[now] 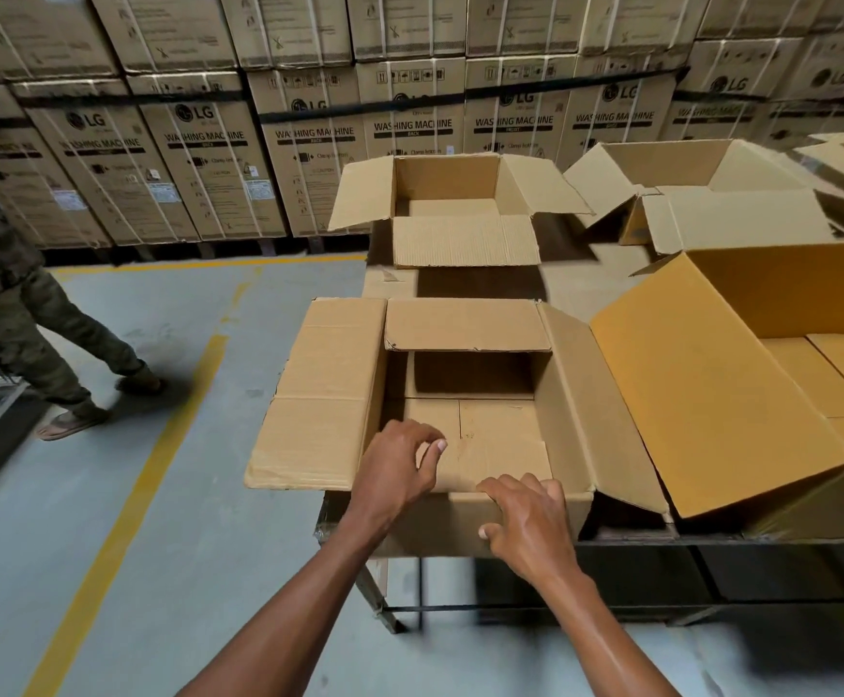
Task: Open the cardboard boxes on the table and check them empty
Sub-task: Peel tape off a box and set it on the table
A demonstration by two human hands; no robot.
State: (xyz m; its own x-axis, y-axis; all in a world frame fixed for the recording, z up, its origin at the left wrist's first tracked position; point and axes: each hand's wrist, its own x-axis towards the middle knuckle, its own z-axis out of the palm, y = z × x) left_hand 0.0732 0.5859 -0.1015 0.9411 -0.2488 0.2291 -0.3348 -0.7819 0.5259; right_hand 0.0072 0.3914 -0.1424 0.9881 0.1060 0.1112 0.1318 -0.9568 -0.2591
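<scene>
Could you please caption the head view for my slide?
Both hands, left hand and right hand, at the near flap of an open cardboard box.

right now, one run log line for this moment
near box: open, looks empty | left hand: pinching near flap | right hand: gripping front wall | far box: open

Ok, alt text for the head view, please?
Both hands, left and right, hold the near flap of an open, empty-looking cardboard box on a table. More open boxes sit behind and right.
</scene>
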